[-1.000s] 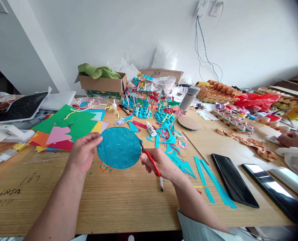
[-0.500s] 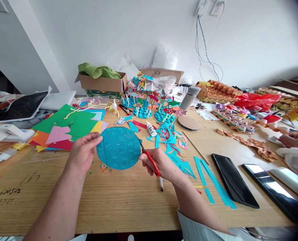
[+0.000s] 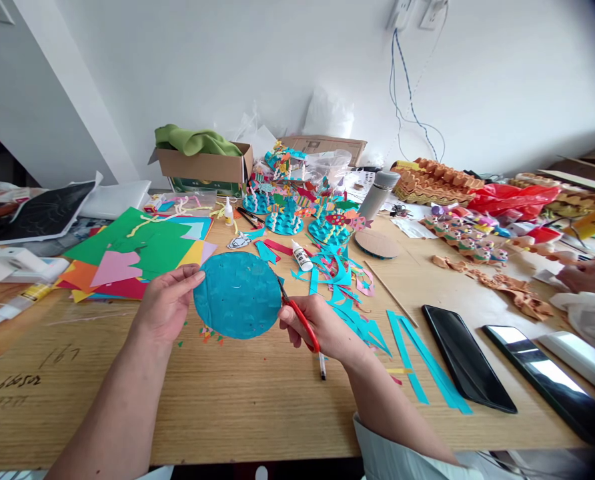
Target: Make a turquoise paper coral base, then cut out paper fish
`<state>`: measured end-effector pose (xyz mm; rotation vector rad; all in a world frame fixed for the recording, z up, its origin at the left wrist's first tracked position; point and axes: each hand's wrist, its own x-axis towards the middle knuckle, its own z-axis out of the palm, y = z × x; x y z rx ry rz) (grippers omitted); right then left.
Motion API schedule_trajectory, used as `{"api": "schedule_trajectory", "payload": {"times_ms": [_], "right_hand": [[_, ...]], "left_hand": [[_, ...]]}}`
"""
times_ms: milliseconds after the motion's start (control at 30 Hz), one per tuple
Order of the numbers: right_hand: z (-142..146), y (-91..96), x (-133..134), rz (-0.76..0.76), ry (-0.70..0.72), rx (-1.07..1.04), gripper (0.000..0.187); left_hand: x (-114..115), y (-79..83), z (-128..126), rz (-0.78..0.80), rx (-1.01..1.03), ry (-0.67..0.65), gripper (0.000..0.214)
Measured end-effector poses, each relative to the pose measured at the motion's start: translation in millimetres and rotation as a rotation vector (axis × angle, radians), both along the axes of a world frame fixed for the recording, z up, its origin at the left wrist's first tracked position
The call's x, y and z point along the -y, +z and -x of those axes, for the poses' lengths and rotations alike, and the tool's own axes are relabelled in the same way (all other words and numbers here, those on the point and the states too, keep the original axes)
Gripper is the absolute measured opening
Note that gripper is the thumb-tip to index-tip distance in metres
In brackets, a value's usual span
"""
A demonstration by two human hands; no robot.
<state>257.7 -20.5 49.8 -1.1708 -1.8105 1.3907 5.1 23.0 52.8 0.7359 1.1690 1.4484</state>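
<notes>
A round blue paper disc (image 3: 237, 295) with a few creases is held up over the table's near side. My left hand (image 3: 170, 300) pinches its left edge between thumb and fingers. My right hand (image 3: 312, 327) is closed around red-handled scissors (image 3: 305, 325), whose dark blades point up and left along the disc's right edge. The thumb of that hand is close to the disc's rim; whether it presses on it I cannot tell. Below the disc lie small orange and green paper scraps (image 3: 208, 335). A pen (image 3: 322, 367) lies beneath my right hand.
Blue paper offcuts (image 3: 357, 320) and a white glue bottle (image 3: 302, 256) lie beyond my right hand. Coloured paper sheets (image 3: 137, 247) are stacked at left. Decorated blue models (image 3: 285, 217) stand behind. Two phones (image 3: 467, 360) lie at right, near another person's hand (image 3: 585, 275).
Almost nothing differs. The blue disc and both hands keep their places, with only a very slight shift of the disc.
</notes>
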Motion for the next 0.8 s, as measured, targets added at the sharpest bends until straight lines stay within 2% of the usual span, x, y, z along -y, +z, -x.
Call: {"api": "schedule_trajectory", "payload": {"times_ms": [433,800], "right_hand": [[-0.5,0.6,-0.5,-0.045,-0.004,0.067,0.06],[-2.8,1.7,-2.2,-0.042,0.013,0.113,0.061]], "left_hand": [[0.4,-0.7,0.8,-0.01,-0.032,-0.002,0.036],[1.4,-1.7,1.5,-0.064,-0.174,-0.054,0.037]]}}
